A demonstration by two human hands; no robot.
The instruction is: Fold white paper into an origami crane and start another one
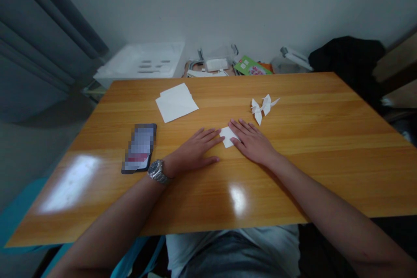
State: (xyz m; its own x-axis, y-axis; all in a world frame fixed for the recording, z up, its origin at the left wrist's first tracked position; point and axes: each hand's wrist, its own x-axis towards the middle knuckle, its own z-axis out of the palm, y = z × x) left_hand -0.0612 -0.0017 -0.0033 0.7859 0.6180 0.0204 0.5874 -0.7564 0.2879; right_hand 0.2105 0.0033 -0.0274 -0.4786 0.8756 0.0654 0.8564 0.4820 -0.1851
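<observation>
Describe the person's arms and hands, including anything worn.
The left arm wears a silver watch with a dark dial and metal band; the right arm wears none. Neither shows a sleeve. The left hand and right hand wear no gloves.

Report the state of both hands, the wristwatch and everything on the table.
Left hand: open, palm down
Right hand: open, palm down
Small white paper piece: flat, partly covered by the right hand
White paper sheets: flat, overlapping unevenly
White folded-paper figures: folded, close together
Dark-edged rectangular phone: screen up, display blurred
Silver metal wristwatch: fastened around the left wrist
</observation>
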